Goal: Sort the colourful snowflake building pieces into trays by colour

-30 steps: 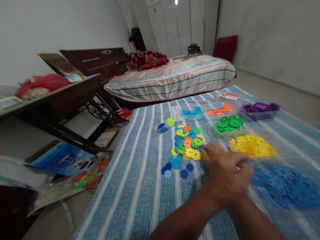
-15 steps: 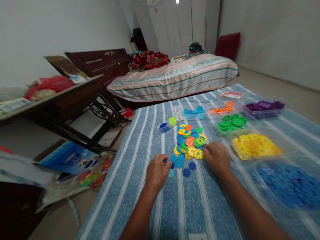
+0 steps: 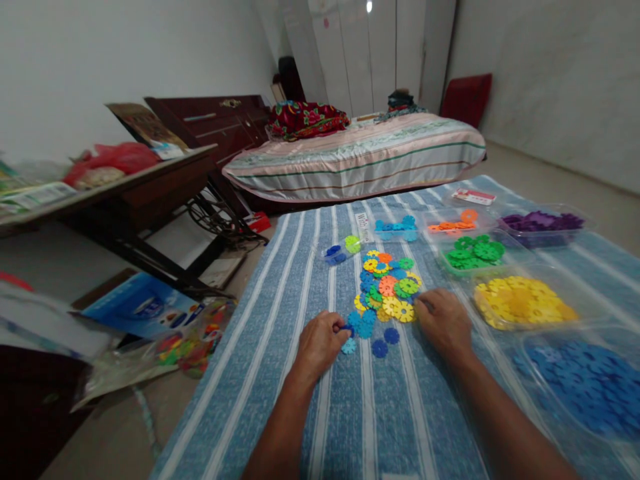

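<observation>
A mixed pile of flower-shaped plastic discs in yellow, orange, green and blue lies on the striped cloth. At its near left edge, my left hand is closed in a pinch on a dark blue disc. A light blue disc lies just below those fingertips, and more blue discs are beside them. On the pile's right side, my right hand rests with fingers curled in; whatever is in them is hidden. Two loose dark blue discs lie between the hands.
Clear boxes on the right hold blue discs, yellow discs, green discs and purple discs. Orange discs and light blue discs sit in boxes farther back. A small clear box stands behind the pile.
The whole view has shifted slightly, so everything appears a little farther right. Both hands stay at nearly the same places beside the pile, with fingers still closed.
</observation>
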{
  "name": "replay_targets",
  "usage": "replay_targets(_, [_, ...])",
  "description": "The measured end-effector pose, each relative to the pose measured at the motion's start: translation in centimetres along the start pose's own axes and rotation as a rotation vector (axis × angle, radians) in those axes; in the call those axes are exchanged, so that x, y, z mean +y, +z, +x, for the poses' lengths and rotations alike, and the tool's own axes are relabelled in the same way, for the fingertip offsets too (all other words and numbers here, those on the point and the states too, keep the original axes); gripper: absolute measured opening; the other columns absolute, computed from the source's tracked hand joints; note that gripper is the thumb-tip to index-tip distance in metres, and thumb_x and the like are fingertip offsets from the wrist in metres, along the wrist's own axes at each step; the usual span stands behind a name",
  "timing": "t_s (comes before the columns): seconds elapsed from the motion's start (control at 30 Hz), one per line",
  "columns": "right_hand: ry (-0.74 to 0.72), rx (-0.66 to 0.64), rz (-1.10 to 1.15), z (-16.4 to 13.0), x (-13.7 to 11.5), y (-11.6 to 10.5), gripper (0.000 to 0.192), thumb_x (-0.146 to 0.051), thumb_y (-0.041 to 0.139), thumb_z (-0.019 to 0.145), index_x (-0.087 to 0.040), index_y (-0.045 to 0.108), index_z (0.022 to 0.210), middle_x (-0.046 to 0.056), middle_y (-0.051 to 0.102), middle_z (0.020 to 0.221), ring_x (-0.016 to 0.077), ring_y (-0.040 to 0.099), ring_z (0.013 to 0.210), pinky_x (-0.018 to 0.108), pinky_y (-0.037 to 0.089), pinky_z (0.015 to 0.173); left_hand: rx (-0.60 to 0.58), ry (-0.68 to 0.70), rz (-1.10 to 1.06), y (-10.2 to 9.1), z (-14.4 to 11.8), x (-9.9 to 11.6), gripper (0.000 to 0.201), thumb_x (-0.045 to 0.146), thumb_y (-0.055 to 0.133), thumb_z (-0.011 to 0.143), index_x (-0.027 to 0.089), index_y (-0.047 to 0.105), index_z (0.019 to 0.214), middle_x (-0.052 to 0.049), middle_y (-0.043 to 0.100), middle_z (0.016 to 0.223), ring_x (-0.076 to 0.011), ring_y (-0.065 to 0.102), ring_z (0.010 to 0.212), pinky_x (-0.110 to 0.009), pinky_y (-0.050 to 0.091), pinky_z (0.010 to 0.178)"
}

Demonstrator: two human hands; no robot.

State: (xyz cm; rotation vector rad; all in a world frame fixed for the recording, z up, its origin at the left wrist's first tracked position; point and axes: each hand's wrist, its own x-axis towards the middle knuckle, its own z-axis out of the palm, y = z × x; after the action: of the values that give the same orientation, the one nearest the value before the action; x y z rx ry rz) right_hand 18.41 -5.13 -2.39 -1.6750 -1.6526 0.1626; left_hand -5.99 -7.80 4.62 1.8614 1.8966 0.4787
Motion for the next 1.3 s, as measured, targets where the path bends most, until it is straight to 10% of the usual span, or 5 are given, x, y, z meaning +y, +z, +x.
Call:
replay_targets(0.73, [0.009, 0.017, 0.021, 0.0, -0.2, 0.0, 0.023, -0.03, 0.05, 0.083, -0.019, 0.068, 0.074, 0.005, 0.063, 0.079, 0.0194, 0.051, 0.079, 0.031, 0.033, 0.072, 0.08, -0.101, -0.366, -0.3, -0.1, -0.5, 0.02, 0.033, 0.062, 0.064, 0.017, 0.053, 0.054, 0.004, 0.05, 0.05, -0.0102, 0.046, 0.051, -0.022, 0.034, 0.051])
replay_targets(1.03, [0.011, 0.012, 0.003, 0.1, -0.2, -0.1, 0.022, -0.029, 0.05, 0.083, -0.019, 0.068, 0.075, 0.004, 0.062, 0.08, 0.0191, 0.051, 0.08, 0.031, 0.032, 0.072, -0.256, -0.102, -0.559, 0.9, -1.8, 2.9, 0.019, 0.03, 0.067, 0.061, 0.016, 0.055, 0.059, 0.004, 0.05, 0.05, -0.0079, 0.043, 0.047, -0.021, 0.031, 0.047])
replay_targets(1.3, [0.005, 0.013, -0.003, 0.1, 0.0, 0.1, 0.022, -0.029, 0.051, 0.084, -0.019, 0.068, 0.075, 0.005, 0.063, 0.081, 0.019, 0.051, 0.08, 0.031, 0.032, 0.072, -0.169, -0.116, -0.53, 1.7, -1.6, 2.7, 0.019, 0.031, 0.065, 0.063, 0.016, 0.054, 0.062, 0.007, 0.046, 0.048, -0.007, 0.04, 0.045, -0.02, 0.027, 0.045])
